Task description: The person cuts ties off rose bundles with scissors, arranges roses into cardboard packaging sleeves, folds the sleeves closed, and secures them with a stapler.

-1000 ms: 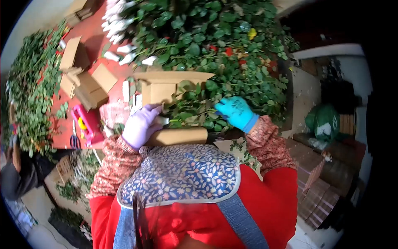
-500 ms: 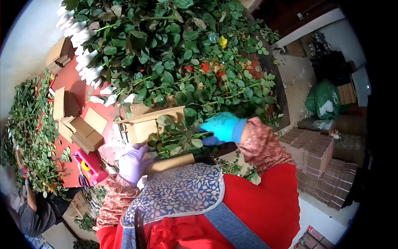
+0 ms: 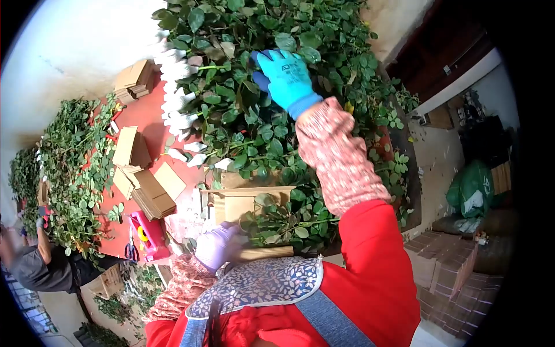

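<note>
My left hand (image 3: 218, 247), in a purple glove, is blurred at the left end of a rolled edge of corrugated cardboard (image 3: 267, 252); its fingers cannot be made out. Just beyond lies an open cardboard wrap (image 3: 238, 208) with leafy stems (image 3: 289, 222) on it. My right hand (image 3: 284, 75), in a turquoise glove, reaches over the large pile of leafy stems (image 3: 254, 124), its fingers partly among the leaves. Whether it grips a stem is hidden. White-sleeved flower heads (image 3: 177, 98) line the left side of that pile.
Folded cardboard pieces (image 3: 151, 194) and a pink tape dispenser (image 3: 149, 236) lie on the red table (image 3: 156, 118), beside scissors (image 3: 132, 251). More stems (image 3: 75, 168) cover its far left side, where another person (image 3: 43, 266) works. A green sack (image 3: 471, 188) stands at right.
My right hand has moved from the stems in the wrap up to the large pile. My left hand stays near the wrap's left end. The camera view has shifted.
</note>
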Available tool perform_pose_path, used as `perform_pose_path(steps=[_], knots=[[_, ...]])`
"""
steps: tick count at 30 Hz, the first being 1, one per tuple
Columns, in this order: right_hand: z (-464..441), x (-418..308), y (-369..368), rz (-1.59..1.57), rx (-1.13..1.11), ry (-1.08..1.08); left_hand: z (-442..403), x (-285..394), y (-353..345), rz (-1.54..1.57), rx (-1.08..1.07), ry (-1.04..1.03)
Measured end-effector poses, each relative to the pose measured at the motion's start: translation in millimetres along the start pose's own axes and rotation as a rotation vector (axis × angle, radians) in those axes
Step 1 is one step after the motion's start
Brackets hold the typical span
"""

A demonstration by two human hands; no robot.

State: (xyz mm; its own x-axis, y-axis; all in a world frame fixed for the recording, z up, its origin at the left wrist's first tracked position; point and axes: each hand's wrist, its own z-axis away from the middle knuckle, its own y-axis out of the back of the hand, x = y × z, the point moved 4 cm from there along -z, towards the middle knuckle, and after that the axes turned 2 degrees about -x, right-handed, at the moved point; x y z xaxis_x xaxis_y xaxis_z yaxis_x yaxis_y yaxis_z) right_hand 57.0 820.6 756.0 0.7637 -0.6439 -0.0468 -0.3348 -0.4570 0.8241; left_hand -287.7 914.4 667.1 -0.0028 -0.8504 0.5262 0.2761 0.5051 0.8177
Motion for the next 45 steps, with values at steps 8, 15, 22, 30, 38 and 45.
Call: perform_pose_path(steps=[8,15,22,30,38,45], knots=[[70.3,-21.7,-57.8,0.091,-0.287,0.173,2.3,22.6,21.7,-0.072,0.094,-0.132],[158.7,-77.4,-114.9,-0.199,-1.035,0.240,10.9,-0.1,-3.3,0.050,0.103,-0.011],[17.1,-28.5,-11.7,-0.153,-0.145,0.042,9.7,-1.5,-5.7,0.025,0.114,0.004],[-20.7,2.9,-95.2,0.153,-0.584,-0.040,3.3,-3.0,2.3,0.059,0.076,0.022],[18.0,2.3,-56.5,0.119,-0.653,0.291,14.5,6.8,2.5,0.022,0.259,-0.093],[73.4,-4.3,-53.5,0.147,-0.720,0.468,15.1,2.5,-2.5,0.158,0.170,0.003]])
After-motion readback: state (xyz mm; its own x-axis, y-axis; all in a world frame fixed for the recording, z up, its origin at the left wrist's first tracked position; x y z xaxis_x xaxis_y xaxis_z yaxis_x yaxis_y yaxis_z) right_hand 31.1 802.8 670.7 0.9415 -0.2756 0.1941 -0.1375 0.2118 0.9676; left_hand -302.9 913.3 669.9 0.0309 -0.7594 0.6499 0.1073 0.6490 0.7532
